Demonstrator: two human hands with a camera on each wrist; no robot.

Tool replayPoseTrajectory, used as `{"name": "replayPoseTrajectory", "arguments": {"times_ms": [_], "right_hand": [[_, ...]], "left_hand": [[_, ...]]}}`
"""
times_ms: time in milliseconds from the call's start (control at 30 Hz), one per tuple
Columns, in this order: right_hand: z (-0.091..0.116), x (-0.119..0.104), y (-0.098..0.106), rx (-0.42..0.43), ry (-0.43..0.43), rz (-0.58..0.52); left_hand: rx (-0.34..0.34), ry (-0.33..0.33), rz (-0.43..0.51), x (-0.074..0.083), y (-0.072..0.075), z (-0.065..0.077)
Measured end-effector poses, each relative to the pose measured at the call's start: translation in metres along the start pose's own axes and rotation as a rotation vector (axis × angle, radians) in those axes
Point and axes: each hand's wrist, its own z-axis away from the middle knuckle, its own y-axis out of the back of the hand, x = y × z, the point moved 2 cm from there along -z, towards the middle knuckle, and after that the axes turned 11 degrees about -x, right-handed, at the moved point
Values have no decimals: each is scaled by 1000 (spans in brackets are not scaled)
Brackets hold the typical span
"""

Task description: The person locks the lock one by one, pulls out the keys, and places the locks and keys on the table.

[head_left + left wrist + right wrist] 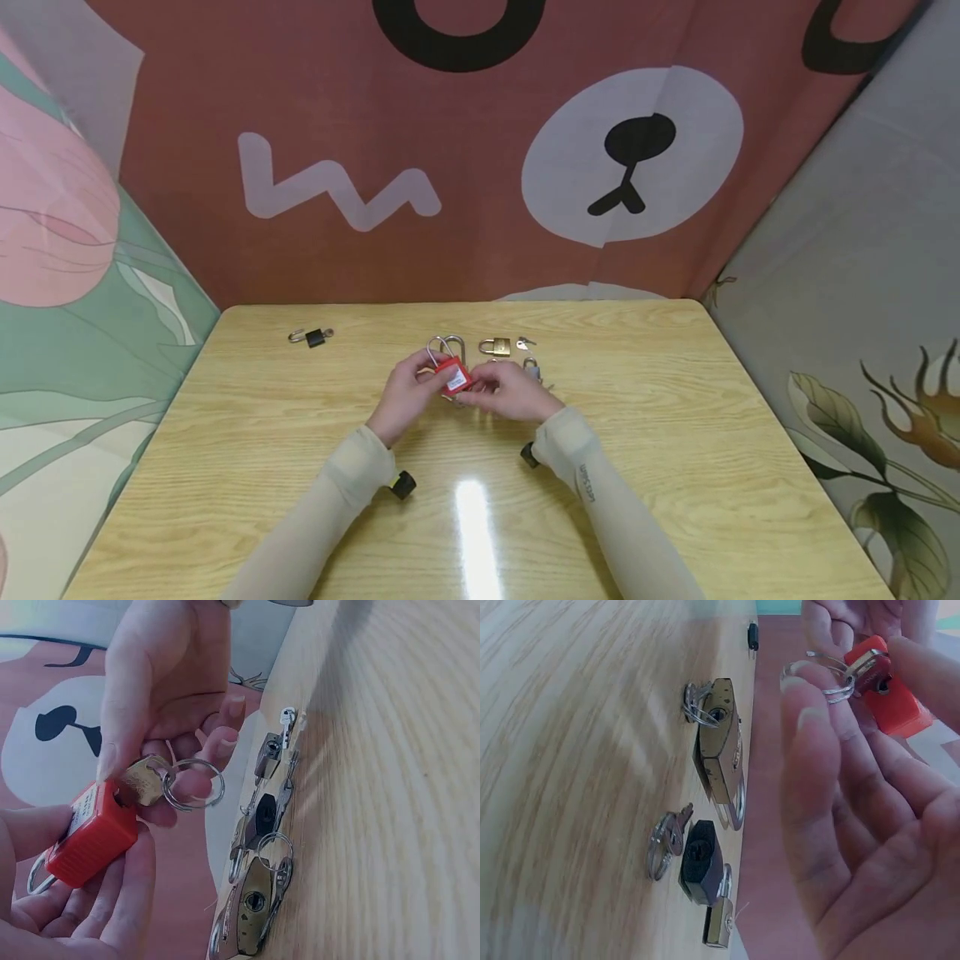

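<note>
My left hand (405, 396) holds a red padlock (454, 375) by its body, the thumb over the white label and the fingers beneath. Its silver shackle points away from me. From the other side, my right hand (517, 393) pinches a key (146, 780) between thumb and fingers. In the left wrist view the key's blade end is right at the keyhole in the padlock's base. A metal ring (193, 784) hangs from the key beside the right fingers. Both hands are over the table (420, 467), in front of a row of padlocks.
A large brass padlock (253, 904), a dark padlock (700, 859) and a smaller brass padlock (497, 347) lie behind the hands, with keys (525, 342) near them. A grey padlock (532, 368) lies to the right. A black padlock (315, 337) lies far left. Printed cloth hangs behind the table.
</note>
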Motion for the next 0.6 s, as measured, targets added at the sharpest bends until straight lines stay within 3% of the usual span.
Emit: {"name": "replayPoseTrajectory", "arguments": {"times_ms": [333,600], "right_hand": [[2,3,0,-40,-19,-229],[1,3,0,77,-9,-193]], "left_hand": [[20,9,77,-1,1,1],[59,8,96,1,-2,0]]}}
